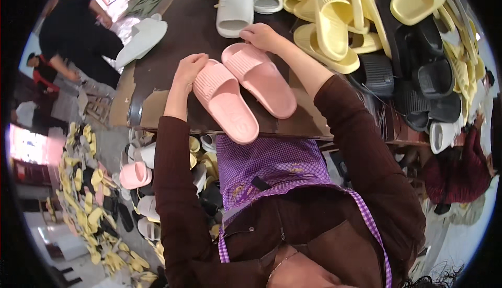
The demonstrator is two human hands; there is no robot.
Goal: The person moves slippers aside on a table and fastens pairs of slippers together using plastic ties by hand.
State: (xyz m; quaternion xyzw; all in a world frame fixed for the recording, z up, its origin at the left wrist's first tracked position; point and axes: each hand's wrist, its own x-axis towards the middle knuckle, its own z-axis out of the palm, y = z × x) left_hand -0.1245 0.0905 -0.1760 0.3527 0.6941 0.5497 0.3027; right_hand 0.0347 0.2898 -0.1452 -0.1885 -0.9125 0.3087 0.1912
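Two pink slides side by side on a dark worktable.

Head view: the left hand (188, 68) curls its fingers over the toe end of the left pink slide (226, 102), and the right hand (261, 36) closes on the toe of the right pink slide (261, 78); both lie on the brown table (172, 42). White slides (235, 6) sit just beyond; a heap of yellow slides (334, 21) and black slides (423, 78) crowds the right forearm.

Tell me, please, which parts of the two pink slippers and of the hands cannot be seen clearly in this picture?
Head view only:
- Left hand: its fingertips curl over the left pink slipper, so the grip is hidden.
- Right hand: its palm side is hidden against the right pink slipper.
- Both slippers: their undersides face the brown table.
- Yellow slipper pile: lower ones are buried.
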